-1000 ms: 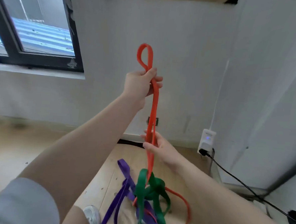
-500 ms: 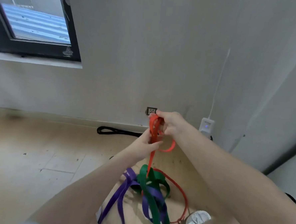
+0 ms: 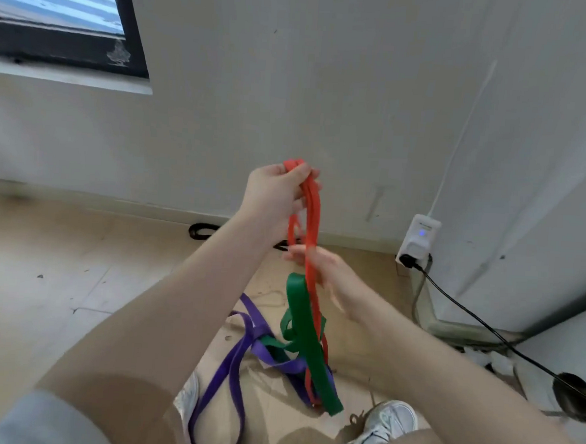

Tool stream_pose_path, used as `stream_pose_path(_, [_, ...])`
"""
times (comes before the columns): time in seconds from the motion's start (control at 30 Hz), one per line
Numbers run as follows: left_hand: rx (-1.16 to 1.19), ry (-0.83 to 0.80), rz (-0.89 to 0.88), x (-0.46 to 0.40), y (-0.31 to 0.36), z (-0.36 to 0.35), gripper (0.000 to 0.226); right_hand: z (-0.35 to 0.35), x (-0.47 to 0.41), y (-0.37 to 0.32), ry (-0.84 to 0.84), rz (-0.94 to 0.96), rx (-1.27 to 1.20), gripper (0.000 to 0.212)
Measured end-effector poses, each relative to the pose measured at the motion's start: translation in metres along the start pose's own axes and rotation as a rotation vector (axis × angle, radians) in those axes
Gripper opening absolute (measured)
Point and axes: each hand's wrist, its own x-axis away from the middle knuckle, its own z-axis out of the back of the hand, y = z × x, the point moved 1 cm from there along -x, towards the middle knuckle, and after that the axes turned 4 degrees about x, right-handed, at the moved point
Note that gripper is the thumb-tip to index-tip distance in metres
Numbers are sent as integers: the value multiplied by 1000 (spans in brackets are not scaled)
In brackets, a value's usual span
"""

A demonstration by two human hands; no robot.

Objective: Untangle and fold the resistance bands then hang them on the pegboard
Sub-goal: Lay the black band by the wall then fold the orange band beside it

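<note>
Nearest me: grey sleeve (image 3: 46, 419) on the left arm, and white sneakers, one (image 3: 376, 429) at bottom right w/ laces showing, the other (image 3: 187, 395) half hidden behind my left forearm. On the wood floor (image 3: 58, 276) between the feet lies the tangle: purple band (image 3: 231, 362) spread in long loops toward bottom centre, its strands crossing under the green band (image 3: 304, 329), which rises from the heap w/ its top loop lifted off the floor, hanging on the orange strand. Orange band (image 3: 310, 219) runs up from the pile through both hands. My right hand (image 3: 319, 268) is lower, motion-blurred; fingers look loosely curled at the orange strand just above the green loop, but I can't tell if it's truly gripping. My left hand (image 3: 276, 193) is higher, clenched on the orange band's top, several folded strands bunched together in the pinch, folded end poking out above the thumb. Farther back: black cord (image 3: 477, 322) trails across the floor at right to a white plug adapter (image 3: 417, 243) w/ blue light, low on the wall. A dark black loop (image 3: 202, 230) lies at the skirting behind my left wrist. Window (image 3: 57, 18) w/ black frame at top left of the pale wall (image 3: 327, 86).
</note>
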Motion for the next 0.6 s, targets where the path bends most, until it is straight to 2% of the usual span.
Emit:
stream_pose_path(0.07, [35, 27, 38, -5, 5, -4, 14, -3, 9, 19, 1, -1, 169, 26])
stream_pose_path(0.1, [42, 41, 47, -8, 7, -4, 14, -4, 10, 21, 28, 1, 222, 18])
stream_pose_path(0.2, [225, 128, 29, -15, 16, 4, 15, -1, 3, 5, 161, 12, 355, 7])
stream_pose_path(0.27, [328, 175, 37, -23, 10, 17, 19, 8, -2, -13, 277, 40, 366, 6])
stream_pose_path(0.3, [244, 197, 80, -22, 0, 24, 27, 14, -3, -22, 326, 59, 334, 7])
stream_pose_path(0.37, [-251, 160, 250, -12, -42, 39, 50, 22, -5, -39, 372, 95, 236, 7])
stream_pose_path(0.4, [-503, 64, 311, 0, -65, 45, 55, 23, -6, -45, 373, 97, 175, 8])
stream_pose_path(0.43, [-640, -55, 322, 13, -85, 46, 53, 22, -8, -48, 357, 90, 128, 10])
stream_pose_path(0.5, [-665, -167, 232, 27, -112, 45, 47, 17, -10, -51, 286, 74, 90, 17])
stream_pose_path(0.6, [-669, -98, 64, 25, -116, 48, 37, 17, -8, -47, 245, 66, -1, 22])
